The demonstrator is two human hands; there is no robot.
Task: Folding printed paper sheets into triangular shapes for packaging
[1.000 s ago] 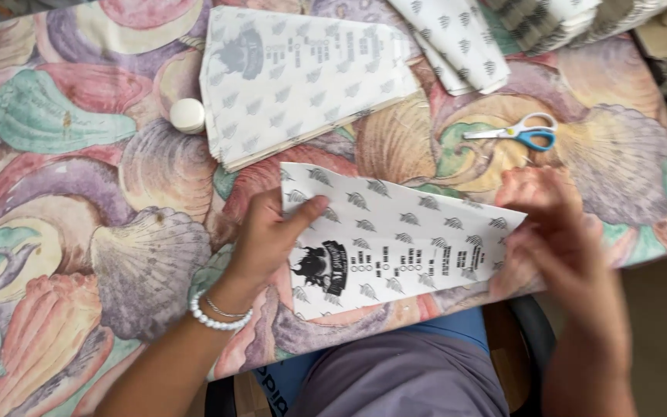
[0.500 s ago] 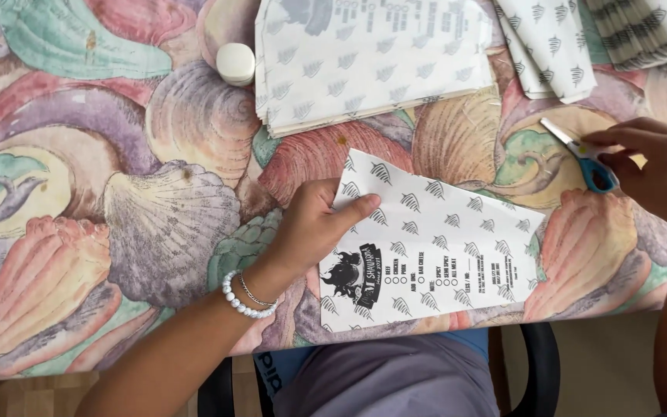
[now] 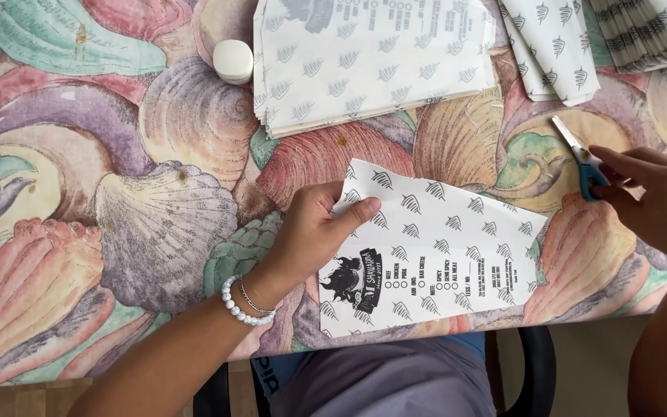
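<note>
Left hand stayed flat, pinning our white printed paper bag; our right hand had since closed around the blue-handled scissors at right.

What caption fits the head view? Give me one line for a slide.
Left hand pins a printed paper sheet on a seashell-patterned tablecloth while the right hand grips blue-handled scissors.

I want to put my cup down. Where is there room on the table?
The widest bare patch of tablecloth lies left of the left hand, below the small white cap. The far edge is crowded with paper stacks, and the right hand grips scissors.
</note>
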